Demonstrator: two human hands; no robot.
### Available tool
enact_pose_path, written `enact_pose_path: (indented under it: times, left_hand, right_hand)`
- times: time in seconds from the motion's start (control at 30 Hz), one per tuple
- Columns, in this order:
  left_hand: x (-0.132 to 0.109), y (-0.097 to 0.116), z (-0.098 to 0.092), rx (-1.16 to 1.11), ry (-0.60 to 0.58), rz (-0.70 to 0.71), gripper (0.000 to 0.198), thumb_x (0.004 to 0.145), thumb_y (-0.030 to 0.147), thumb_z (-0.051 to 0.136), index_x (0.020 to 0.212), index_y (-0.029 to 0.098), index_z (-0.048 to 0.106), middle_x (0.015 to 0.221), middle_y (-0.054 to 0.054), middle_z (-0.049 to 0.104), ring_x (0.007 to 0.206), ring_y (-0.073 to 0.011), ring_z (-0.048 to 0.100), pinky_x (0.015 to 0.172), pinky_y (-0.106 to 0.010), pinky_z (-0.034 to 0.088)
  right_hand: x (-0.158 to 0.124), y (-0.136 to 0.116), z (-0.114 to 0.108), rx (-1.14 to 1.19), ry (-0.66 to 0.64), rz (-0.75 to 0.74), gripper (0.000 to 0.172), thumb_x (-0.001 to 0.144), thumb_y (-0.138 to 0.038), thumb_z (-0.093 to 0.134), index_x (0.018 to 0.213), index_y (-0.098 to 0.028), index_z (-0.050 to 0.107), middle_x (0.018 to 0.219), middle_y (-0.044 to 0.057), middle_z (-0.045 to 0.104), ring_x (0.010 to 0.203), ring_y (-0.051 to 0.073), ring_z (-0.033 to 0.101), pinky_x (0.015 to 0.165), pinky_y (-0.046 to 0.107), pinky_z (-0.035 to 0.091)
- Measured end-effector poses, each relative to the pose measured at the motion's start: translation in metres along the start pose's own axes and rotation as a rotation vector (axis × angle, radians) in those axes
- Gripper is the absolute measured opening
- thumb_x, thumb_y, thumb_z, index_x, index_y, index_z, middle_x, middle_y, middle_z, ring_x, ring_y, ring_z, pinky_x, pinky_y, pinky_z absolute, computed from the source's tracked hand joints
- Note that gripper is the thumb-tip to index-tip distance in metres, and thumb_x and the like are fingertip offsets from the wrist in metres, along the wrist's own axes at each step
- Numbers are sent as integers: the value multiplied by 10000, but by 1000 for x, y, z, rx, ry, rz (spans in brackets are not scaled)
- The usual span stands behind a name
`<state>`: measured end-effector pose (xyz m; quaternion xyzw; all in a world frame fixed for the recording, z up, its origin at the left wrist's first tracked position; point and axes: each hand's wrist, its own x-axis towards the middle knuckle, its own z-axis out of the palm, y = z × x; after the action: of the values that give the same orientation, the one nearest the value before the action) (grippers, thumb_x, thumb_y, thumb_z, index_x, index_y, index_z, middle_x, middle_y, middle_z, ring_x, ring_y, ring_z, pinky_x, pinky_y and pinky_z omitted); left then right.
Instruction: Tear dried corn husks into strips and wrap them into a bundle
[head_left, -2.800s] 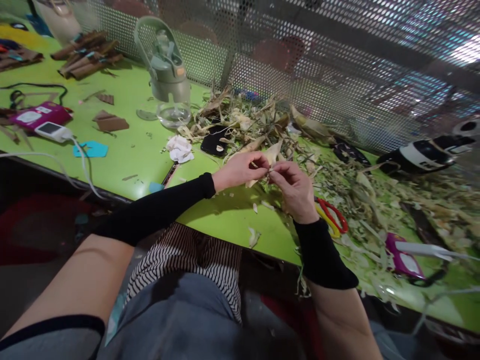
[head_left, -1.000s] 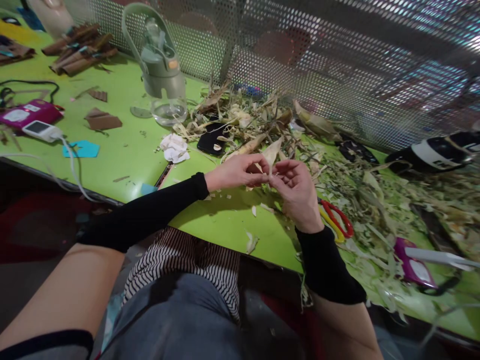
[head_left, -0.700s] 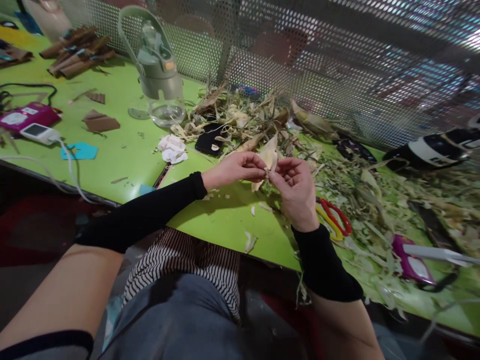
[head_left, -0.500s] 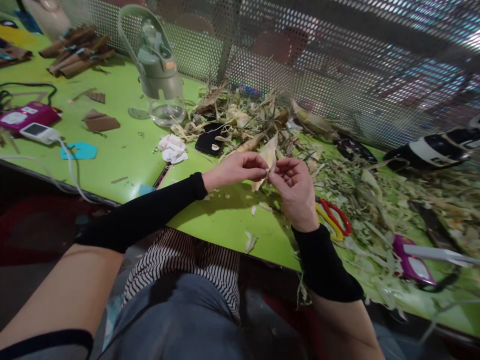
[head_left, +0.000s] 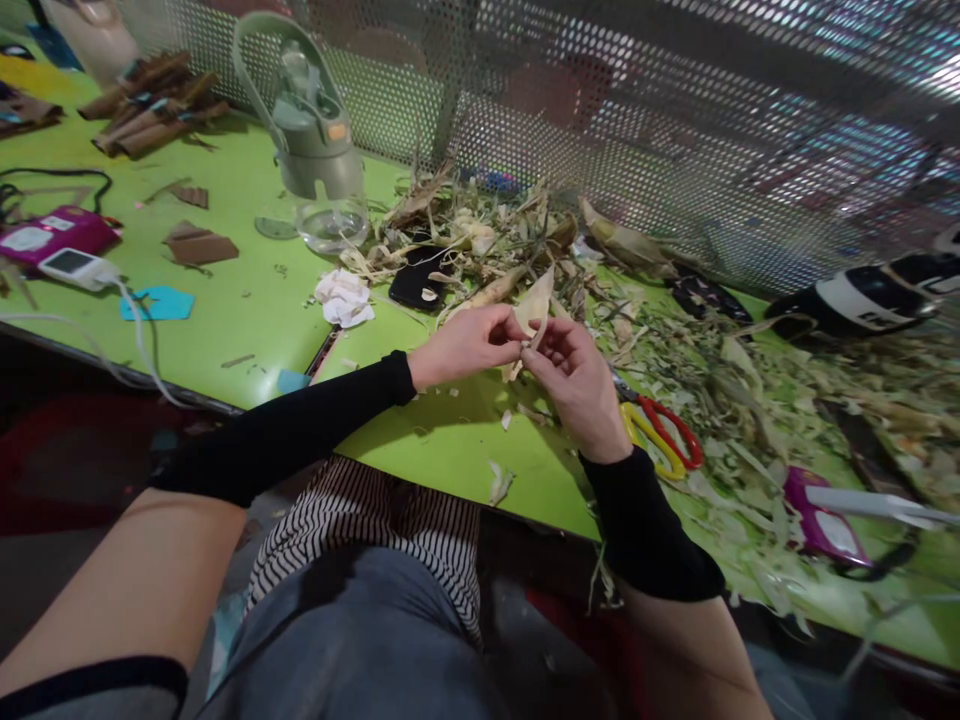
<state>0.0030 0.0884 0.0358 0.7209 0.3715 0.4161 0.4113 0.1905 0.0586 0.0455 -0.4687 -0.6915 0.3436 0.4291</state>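
Observation:
Both hands pinch a pale, dry corn husk over the green table, its pointed tip sticking up behind the fingers. My left hand grips it from the left, thumb against fingertips. From the other side my right hand closes thumb and finger on the husk, close to the left fingertips. What lies exactly between the fingertips is partly hidden. Scissors with one red and one yellow handle lie beside my right wrist. Small husk scraps are scattered below the hands.
A heap of dried husks lies behind the hands, with a black phone in it. Shredded bits spread right toward a dark bottle. A water bottle and crumpled tissue stand left. Perforated metal panel borders the back.
Both hands have shifted slightly left, the right one most, its fingers now nearer the left hand's. More of the scissors shows. The husk stays held.

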Motion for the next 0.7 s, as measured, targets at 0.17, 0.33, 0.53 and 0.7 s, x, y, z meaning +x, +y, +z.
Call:
enact_pose_path:
  times: [0.17,0.33,0.53,0.7]
  left_hand:
    - [-1,4,0,112,-11,44,181,860,292,672,790,197,536,785,-3,683,718,-120,577,692,-275,430]
    - [-3,7,0,130,-33,50,160,857,272,660,801,201,528,808,-28,689,733,-137,587,694,-290,418]
    - [-2,4,-2,172,-51,88,142,893,275,632,814,197,543,820,-32,686,747,-141,585,702,-290,410]
    - [-2,4,-2,193,-75,54,126,896,230,646,816,186,558,833,-32,705,754,-138,607,701,-276,415]
  right_hand:
    - [-1,-5,1,-4,-13,6,266,864,-454,787,904,-259,611,805,-13,627,688,153,597,668,330,558]
    - [-1,-5,1,-34,-26,26,179,878,-371,726,877,-267,580,725,-26,636,665,169,622,653,344,541]
    - [-2,-7,0,-246,29,-116,107,870,-299,703,893,-259,607,822,10,688,630,162,619,615,343,538]
    - [-2,-6,-1,-406,53,-233,78,869,-267,682,851,-252,607,857,28,721,629,162,637,606,330,562]
